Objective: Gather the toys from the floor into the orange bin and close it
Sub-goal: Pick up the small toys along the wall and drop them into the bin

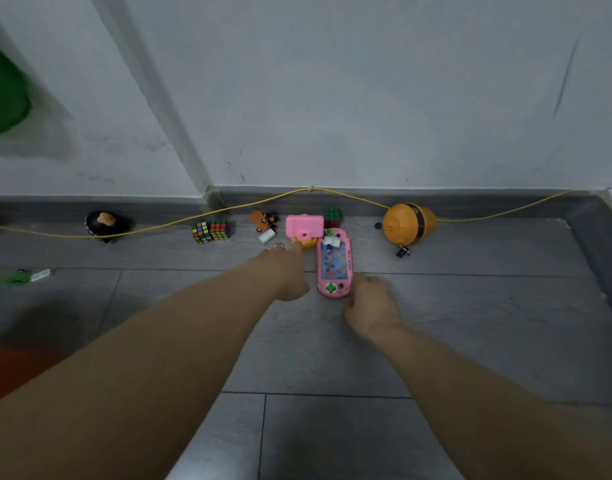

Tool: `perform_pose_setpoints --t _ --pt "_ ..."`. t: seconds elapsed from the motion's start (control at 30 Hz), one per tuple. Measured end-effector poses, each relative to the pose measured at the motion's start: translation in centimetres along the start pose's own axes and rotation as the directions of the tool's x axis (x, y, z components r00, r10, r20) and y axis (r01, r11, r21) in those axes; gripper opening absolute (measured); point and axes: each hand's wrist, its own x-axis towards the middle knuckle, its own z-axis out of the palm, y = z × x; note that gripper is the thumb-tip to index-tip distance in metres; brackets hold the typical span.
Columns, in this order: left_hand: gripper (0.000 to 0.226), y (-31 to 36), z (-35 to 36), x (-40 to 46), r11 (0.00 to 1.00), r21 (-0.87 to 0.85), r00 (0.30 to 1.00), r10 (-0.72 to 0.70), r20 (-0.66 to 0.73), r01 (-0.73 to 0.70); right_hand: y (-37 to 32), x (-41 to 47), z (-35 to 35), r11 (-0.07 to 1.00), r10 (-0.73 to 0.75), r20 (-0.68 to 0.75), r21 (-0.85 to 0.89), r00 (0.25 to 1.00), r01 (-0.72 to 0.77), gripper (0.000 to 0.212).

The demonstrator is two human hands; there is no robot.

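Toys lie along the skirting on the grey tile floor. My right hand is closed at the lower right corner of a pink water game console that lies flat. My left hand stretches forward, fingertips touching a yellow toy under a pink toy camera. Nearby are two puzzle cubes, a third cube, an orange toy car, a white block and an orange ball-shaped toy. An orange-red shape, cut off at the left edge, may be the bin.
A black round toy with an orange top sits far left by the wall. A green toy lies at the left. A yellow cord runs along the skirting. A small black piece lies below the orange ball.
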Motion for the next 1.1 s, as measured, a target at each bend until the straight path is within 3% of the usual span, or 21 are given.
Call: perform_pose_setpoints --t 0.07,0.13,0.2,0.27,0.33,0.4,0.43,0.5,0.57,0.6,0.7,0.8,0.87,0.93,1.0,1.1 --pt "0.071 0.7 -0.6 1.1 0.998 -0.062 0.996 0.020 -0.085 -0.025 0.0 0.0 0.3 1.000 0.014 -0.010 -0.022 1.000 -0.015 0.034" --pt "0.071 1.6 -0.5 1.7 0.988 -0.138 0.994 0.051 -0.094 -0.064 -0.1 -0.5 0.3 0.997 0.055 -0.044 0.062 0.998 -0.052 0.025" --pt "0.074 2.2 0.0 2.1 0.979 -0.190 0.995 0.059 -0.075 -0.072 0.1 -0.6 -0.5 0.955 0.157 -0.078 0.265 0.985 -0.131 0.012" --pt "0.076 2.3 0.1 2.3 0.969 -0.240 0.995 0.034 -0.095 -0.056 0.3 0.2 -1.9 0.836 0.315 -0.072 0.493 0.946 -0.241 0.005" --pt "0.080 2.0 -0.1 2.5 0.952 -0.304 0.982 -0.016 -0.189 -0.043 0.4 1.1 -3.7 0.542 0.452 0.056 0.776 0.890 -0.324 0.005" --pt "0.084 1.9 -0.6 2.9 0.941 -0.338 0.950 -0.077 -0.302 -0.031 0.6 1.4 -5.2 0.148 0.440 0.223 0.938 0.870 -0.315 0.014" --pt "0.087 1.8 -0.7 3.1 0.942 -0.334 0.939 -0.102 -0.328 -0.014 0.7 1.2 -5.7 0.007 0.407 0.270 0.954 0.873 -0.299 0.017" --pt "0.095 1.6 -0.9 3.7 0.958 -0.286 0.940 -0.126 -0.317 0.032 1.1 0.9 -6.3 -0.116 0.356 0.314 0.949 0.880 -0.292 0.018" --pt "0.094 1.2 -0.7 4.5 0.976 -0.217 0.949 -0.095 -0.299 0.029 1.6 1.1 -6.7 -0.074 0.361 0.311 0.949 0.879 -0.306 0.016" --pt "0.088 1.2 -0.5 4.9 0.983 -0.186 0.953 -0.062 -0.296 0.006 1.8 1.5 -6.9 0.021 0.385 0.278 0.951 0.880 -0.310 0.015" --pt "0.060 1.5 -0.2 6.0 0.993 -0.112 0.939 0.005 -0.345 -0.047 1.9 2.9 -8.0 0.455 0.513 -0.045 0.861 0.857 -0.227 0.009" --pt "0.035 1.7 -0.1 6.6 0.991 -0.124 0.913 0.001 -0.409 -0.056 1.8 4.4 -9.6 0.638 0.573 -0.337 0.755 0.747 -0.149 0.053" --pt "0.027 1.7 0.2 6.8 0.986 -0.144 0.909 0.019 -0.417 -0.087 2.0 5.6 -10.2 0.708 0.520 -0.288 0.672 0.804 -0.218 0.083" --pt "0.022 1.4 0.6 6.9 0.977 -0.163 0.888 0.048 -0.456 -0.136 2.1 6.6 -10.3 0.746 0.458 -0.143 0.599 0.877 -0.291 0.091" --pt "0.025 1.0 0.6 6.9 0.967 -0.192 0.862 0.047 -0.504 -0.166 2.1 7.1 -10.0 0.772 0.422 -0.102 0.561 0.901 -0.299 0.082" --pt "0.032 0.8 0.2 6.7 0.939 -0.326 0.881 -0.060 -0.470 -0.110 1.6 7.1 -9.0 0.803 0.381 -0.132 0.538 0.915 -0.257 0.063"
